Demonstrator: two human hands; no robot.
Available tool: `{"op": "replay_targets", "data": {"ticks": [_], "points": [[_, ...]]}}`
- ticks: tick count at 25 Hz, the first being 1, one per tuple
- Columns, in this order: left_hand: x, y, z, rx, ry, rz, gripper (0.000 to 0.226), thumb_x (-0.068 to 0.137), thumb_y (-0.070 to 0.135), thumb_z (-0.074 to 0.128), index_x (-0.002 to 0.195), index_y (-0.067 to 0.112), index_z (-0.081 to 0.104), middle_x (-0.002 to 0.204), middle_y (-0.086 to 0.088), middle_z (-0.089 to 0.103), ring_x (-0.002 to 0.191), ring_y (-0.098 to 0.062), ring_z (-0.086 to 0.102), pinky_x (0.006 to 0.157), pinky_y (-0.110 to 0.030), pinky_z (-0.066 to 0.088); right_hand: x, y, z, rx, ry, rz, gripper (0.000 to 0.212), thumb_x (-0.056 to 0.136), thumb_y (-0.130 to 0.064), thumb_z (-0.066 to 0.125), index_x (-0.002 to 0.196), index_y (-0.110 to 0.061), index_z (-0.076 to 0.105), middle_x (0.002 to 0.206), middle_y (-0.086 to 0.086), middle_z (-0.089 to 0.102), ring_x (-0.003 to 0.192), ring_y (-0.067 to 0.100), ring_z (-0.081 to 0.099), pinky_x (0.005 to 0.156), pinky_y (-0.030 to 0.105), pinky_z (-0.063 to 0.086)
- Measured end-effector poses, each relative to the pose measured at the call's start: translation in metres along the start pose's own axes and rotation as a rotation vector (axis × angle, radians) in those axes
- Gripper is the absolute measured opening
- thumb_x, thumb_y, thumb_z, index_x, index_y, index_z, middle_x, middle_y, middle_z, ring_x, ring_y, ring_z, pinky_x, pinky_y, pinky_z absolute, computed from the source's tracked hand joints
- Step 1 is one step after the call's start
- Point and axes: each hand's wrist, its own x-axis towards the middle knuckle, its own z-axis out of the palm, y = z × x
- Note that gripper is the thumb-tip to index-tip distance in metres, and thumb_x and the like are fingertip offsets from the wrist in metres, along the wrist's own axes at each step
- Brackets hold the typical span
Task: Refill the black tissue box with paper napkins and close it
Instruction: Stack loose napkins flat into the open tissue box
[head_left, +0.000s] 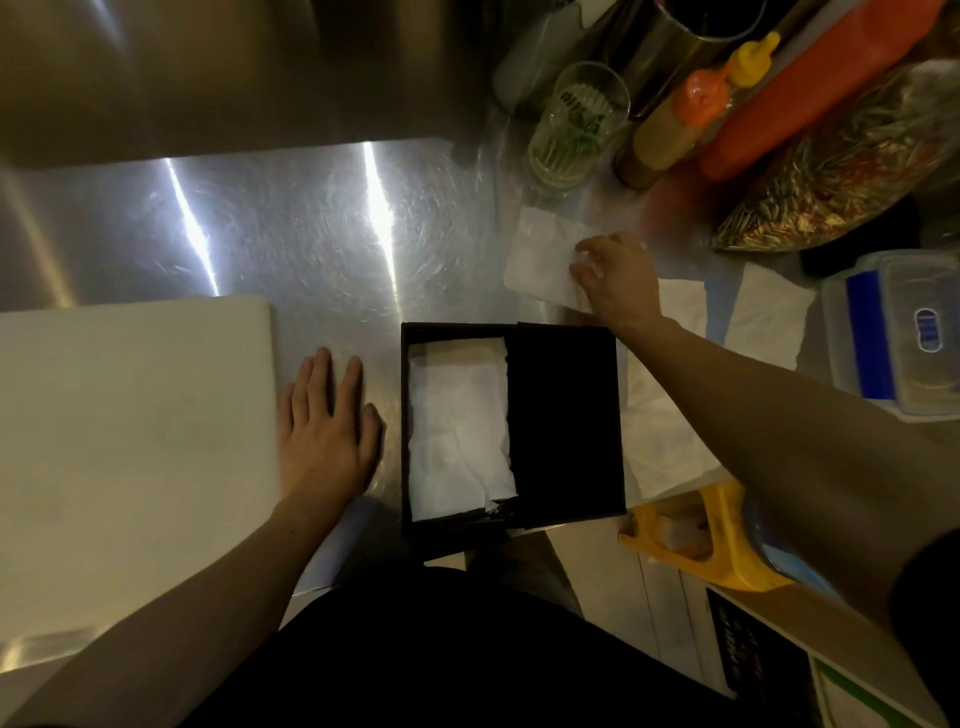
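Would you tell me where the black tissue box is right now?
The black tissue box sits open on the steel counter, centre of the head view, between the left hand and right forearm.

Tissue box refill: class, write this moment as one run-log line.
step: fetching napkin | right hand: on loose napkin, behind box | left hand: flat on counter | black box: open, napkins inside

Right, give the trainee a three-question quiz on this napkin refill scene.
1. True or false: the black tissue box is fully closed.
2. Which hand touches a loose paper napkin? A) left B) right
3. Fill in: the left hand lies flat on the steel ____.

Key: 1 false, napkins show in its open left half. 2 B, the right hand. 3 counter.
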Motion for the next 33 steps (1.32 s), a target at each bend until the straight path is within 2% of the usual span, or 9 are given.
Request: {"op": "replay_targets", "data": {"ticks": [5, 8, 12, 16, 20, 26, 29, 33], "points": [[0.001, 0.001, 0.001, 0.011, -0.004, -0.021, 0.056, 0.096, 0.038, 0.034, 0.148, 0.018, 0.037, 0.159, -0.017, 0.025, 0.148, -0.033, 0.020, 0.118, -0.044, 0.015, 0.006, -0.004, 0.002, -0.022, -0.012, -0.028, 0.019, 0.090, -0.025, 0.057, 0.098, -0.015, 0.070, 0.101, 0.011, 0.062, 0.095, 0.028, 0.057, 0.080, 0.037, 0.047], [0.001, 0.000, 0.001, 0.020, -0.002, -0.019, 0.057, 0.095, 0.038, 0.034, 0.148, 0.018, 0.038, 0.159, -0.018, 0.026, 0.148, -0.033, 0.021, 0.118, -0.045, 0.016, 0.008, -0.004, 0.002, -0.014, -0.029, -0.031, 0.016, 0.090, -0.025, 0.057, 0.096, -0.015, 0.069, 0.098, 0.010, 0.065, 0.092, 0.027, 0.059, 0.080, 0.036, 0.047], [0.001, 0.001, -0.001, 0.031, -0.005, -0.016, 0.057, 0.096, 0.038, 0.033, 0.148, 0.017, 0.038, 0.159, -0.017, 0.026, 0.148, -0.033, 0.021, 0.118, -0.044, 0.014, -0.002, -0.016, -0.002, 0.130, 0.102, -0.075, 0.011, 0.087, -0.019, 0.062, 0.090, -0.011, 0.069, 0.088, 0.010, 0.066, 0.081, 0.023, 0.059, 0.077, 0.036, 0.047], [0.000, 0.001, -0.003, 0.012, -0.021, 0.001, 0.057, 0.096, 0.039, 0.032, 0.149, 0.018, 0.035, 0.160, -0.017, 0.023, 0.149, -0.032, 0.018, 0.119, -0.045, 0.014, -0.029, -0.038, -0.016, 0.269, 0.229, -0.103, 0.006, 0.087, -0.017, 0.065, 0.087, -0.012, 0.069, 0.085, 0.006, 0.066, 0.073, 0.005, 0.054, 0.073, 0.020, 0.046], [0.002, 0.002, -0.003, -0.002, -0.026, -0.001, 0.057, 0.097, 0.038, 0.033, 0.150, 0.018, 0.033, 0.160, -0.017, 0.021, 0.149, -0.033, 0.016, 0.119, -0.047, 0.014, -0.068, -0.069, -0.026, 0.363, 0.268, -0.141, 0.007, 0.087, -0.016, 0.066, 0.090, -0.011, 0.070, 0.086, -0.003, 0.063, 0.072, -0.007, 0.054, 0.070, 0.008, 0.041], [0.000, 0.000, -0.002, -0.018, -0.032, 0.006, 0.056, 0.097, 0.037, 0.032, 0.150, 0.018, 0.032, 0.160, -0.018, 0.020, 0.149, -0.033, 0.015, 0.119, -0.047, 0.013, -0.153, -0.109, -0.021, 0.484, 0.205, -0.030, 0.011, 0.091, -0.019, 0.065, 0.097, -0.011, 0.069, 0.090, -0.002, 0.064, 0.079, 0.005, 0.058, 0.073, 0.013, 0.048], [0.000, -0.001, -0.002, -0.033, -0.047, 0.005, 0.056, 0.098, 0.038, 0.031, 0.151, 0.019, 0.029, 0.161, -0.017, 0.018, 0.149, -0.032, 0.013, 0.120, -0.048, 0.012, -0.181, -0.118, -0.005, 0.492, 0.188, 0.044, 0.010, 0.092, -0.019, 0.064, 0.097, -0.012, 0.069, 0.090, 0.000, 0.064, 0.078, 0.001, 0.056, 0.073, 0.009, 0.046], [0.000, -0.002, -0.001, -0.041, -0.040, 0.016, 0.055, 0.100, 0.038, 0.034, 0.151, 0.019, 0.028, 0.161, -0.017, 0.018, 0.149, -0.032, 0.013, 0.120, -0.048, 0.013, -0.205, -0.128, 0.018, 0.443, 0.134, 0.116, 0.011, 0.094, -0.022, 0.060, 0.098, -0.013, 0.066, 0.089, -0.007, 0.057, 0.076, -0.003, 0.053, 0.070, 0.006, 0.043]]}}
